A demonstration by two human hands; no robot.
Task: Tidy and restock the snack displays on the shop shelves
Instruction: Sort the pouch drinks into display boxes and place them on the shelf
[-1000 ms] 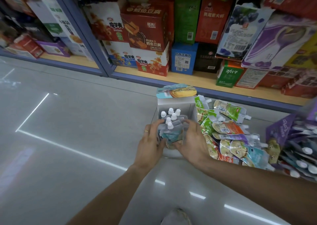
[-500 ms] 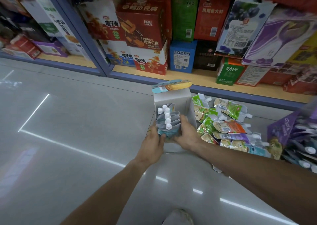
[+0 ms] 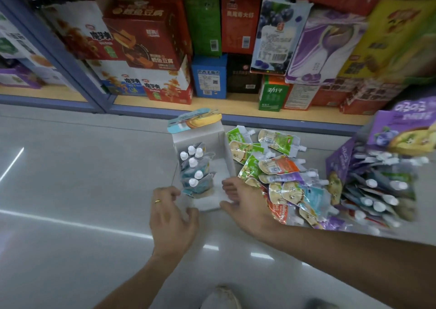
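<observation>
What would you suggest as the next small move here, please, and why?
Probably reach the right hand to the loose pouches and bring one into the white display box: its right half is bare, blue pouches fill only its left, and both hands look free.

Grey glossy floor (image 3: 70, 167) fills the lower frame, with white light streaks reflected at 9 and 6 o'clock. Blue upright post (image 3: 54, 56) runs diagonally at 10 o'clock. Toe of a pale shoe (image 3: 221, 298) at 6 o'clock, bottom edge; a second blurred one beside it.
</observation>
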